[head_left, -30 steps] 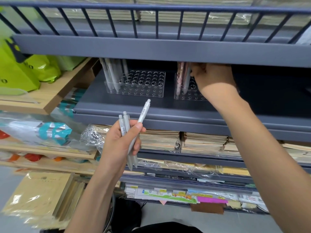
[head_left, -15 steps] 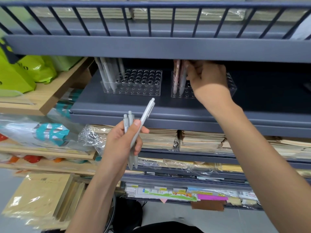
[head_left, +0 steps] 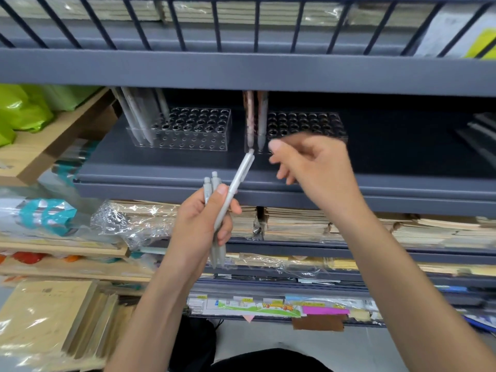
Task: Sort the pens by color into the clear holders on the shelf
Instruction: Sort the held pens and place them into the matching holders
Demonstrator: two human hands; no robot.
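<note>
Three grey pens [head_left: 236,183] sit gripped in the left hand [head_left: 202,224], one fanned toward 1 o'clock. The right hand [head_left: 314,167], empty and loosely curled, hovers at 3 o'clock; a hasty pluck could spill the others or feed the pink-pen holder [head_left: 316,124] at 12 o'clock.

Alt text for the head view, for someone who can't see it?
The left hand grips three grey pens before a grey shelf; the empty right hand hovers beside them. Behind, two clear holders each carry a few pens.
</note>
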